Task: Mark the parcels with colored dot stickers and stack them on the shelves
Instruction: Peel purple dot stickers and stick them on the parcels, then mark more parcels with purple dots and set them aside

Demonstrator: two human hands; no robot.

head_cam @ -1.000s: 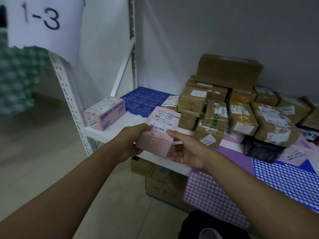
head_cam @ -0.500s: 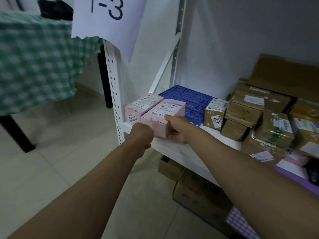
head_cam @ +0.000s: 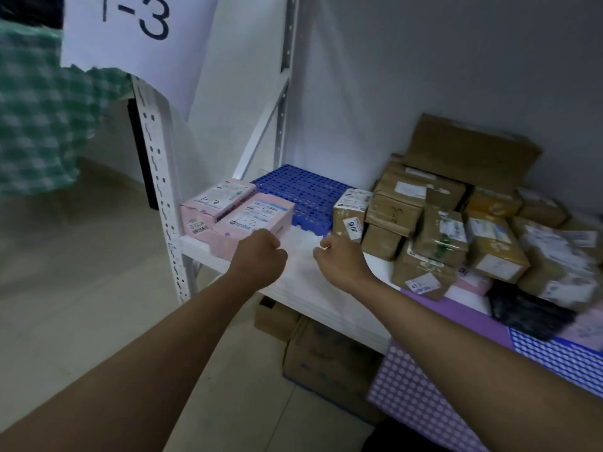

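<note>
Pink parcel sits shelved beside its twin; left hand and right hand hover curled, holding nothing. Next up, likely: fetch a brown parcel.

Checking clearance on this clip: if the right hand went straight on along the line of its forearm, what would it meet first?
Probably the blue perforated mat on the shelf, just past the right hand; depth is unclear, so it might pass over the mat.

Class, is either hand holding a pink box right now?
No: both pink boxes sit on the shelf, hands empty.
</note>
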